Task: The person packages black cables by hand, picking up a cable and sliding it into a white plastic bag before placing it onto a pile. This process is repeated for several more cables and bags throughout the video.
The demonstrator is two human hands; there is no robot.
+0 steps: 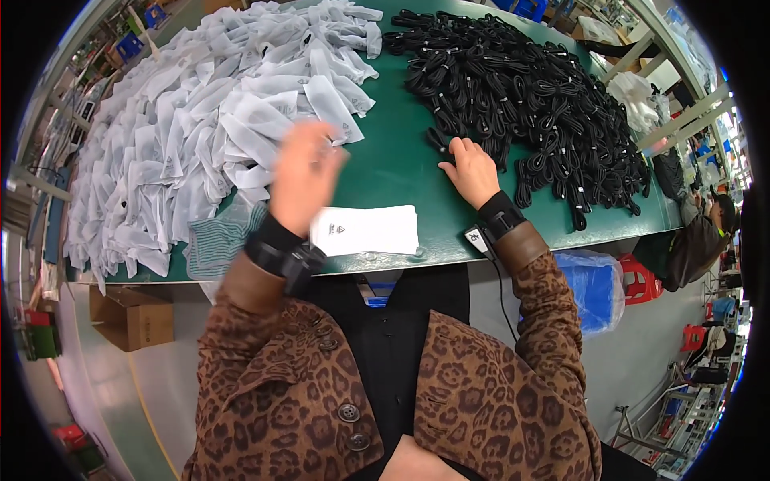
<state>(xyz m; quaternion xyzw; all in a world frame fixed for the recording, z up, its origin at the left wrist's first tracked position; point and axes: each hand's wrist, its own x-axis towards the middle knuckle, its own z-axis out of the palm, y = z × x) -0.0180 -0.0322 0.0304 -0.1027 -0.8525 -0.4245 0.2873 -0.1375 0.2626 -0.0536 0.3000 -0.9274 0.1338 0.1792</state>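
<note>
While the left hand (306,178) blurs, its grip unclear, the open right hand (475,172) risks snags from overlapping black cables (513,92).

A green worktop (381,172) curves above a grey floor (188,393) with a yellow line (143,401). An open cardboard box (144,327) stands at left; at right, a plastic-wrapped blue bin (587,293) sits beside a red stool (642,280), below pale metal framing (690,118).
</note>
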